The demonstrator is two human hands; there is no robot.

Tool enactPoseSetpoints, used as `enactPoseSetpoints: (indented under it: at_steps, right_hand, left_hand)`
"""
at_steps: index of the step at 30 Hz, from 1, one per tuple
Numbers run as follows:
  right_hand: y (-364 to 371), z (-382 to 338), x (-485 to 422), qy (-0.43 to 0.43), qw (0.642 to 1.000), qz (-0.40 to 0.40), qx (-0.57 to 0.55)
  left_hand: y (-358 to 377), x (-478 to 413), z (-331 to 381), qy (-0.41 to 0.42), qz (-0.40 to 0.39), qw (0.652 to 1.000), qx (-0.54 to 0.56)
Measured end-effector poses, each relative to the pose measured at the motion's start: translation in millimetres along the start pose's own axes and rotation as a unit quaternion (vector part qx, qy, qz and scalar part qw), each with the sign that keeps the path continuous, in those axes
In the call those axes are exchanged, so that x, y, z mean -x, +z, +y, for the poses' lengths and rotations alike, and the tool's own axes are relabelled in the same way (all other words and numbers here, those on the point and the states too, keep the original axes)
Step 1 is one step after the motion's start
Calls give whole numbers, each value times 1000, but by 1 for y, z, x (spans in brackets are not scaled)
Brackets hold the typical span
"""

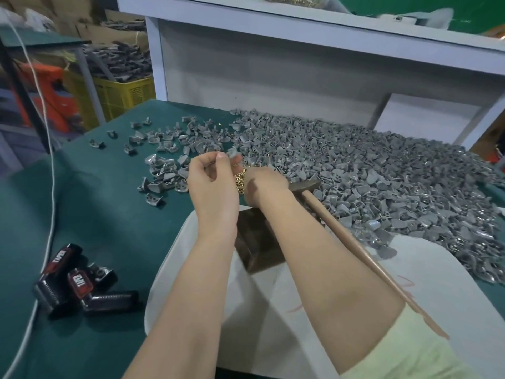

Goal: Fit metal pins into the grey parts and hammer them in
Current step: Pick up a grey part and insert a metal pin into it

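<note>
My left hand (211,179) is raised over the green table (95,192) and pinches one grey part (232,153) at its fingertips. My right hand (263,187) is curled down beside it, over a small heap of gold-coloured pins (240,180); its fingertips are hidden, so what it grips cannot be seen. A hammer (352,242) with a wooden handle lies just right of my right wrist, head toward the pile. A big heap of grey parts (369,170) covers the right of the table. A dark metal block (257,242) sits under my forearms.
A smaller scatter of grey parts (164,160) lies left of my hands. Black and red battery-like packs (79,285) and a white cable (52,187) lie at the front left. A white sheet (273,310) covers the table's near edge. A white shelf frame (300,64) stands behind.
</note>
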State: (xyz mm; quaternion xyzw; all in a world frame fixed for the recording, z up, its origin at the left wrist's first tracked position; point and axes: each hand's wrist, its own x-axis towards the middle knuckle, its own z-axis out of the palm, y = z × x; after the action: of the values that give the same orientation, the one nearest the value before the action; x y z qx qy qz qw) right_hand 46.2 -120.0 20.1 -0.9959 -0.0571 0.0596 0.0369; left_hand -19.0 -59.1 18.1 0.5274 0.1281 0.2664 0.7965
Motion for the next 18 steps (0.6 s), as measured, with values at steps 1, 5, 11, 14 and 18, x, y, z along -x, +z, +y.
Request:
enactPoseSetpoints:
  at_steps: [1, 5, 11, 14, 18]
  right_hand:
    - [0, 0, 0, 2, 1000, -3, -6]
    - [-5, 5, 4, 2, 1000, 2, -31]
    - [-6, 5, 6, 3, 1000, -25, -9]
    - [-5, 4, 4, 4, 999, -32, -2]
    - [-3, 3, 0, 9, 1000, -26, -9]
  left_hand:
    - [0, 0, 0, -1, -1, 1000, 1]
    - [2, 1, 0, 1, -10, 1000, -8]
    - [4, 3, -2, 1, -24, 1000, -20]
    - [3, 3, -2, 3, -20, 999, -27]
    - [3, 3, -3, 0, -21, 999, -32]
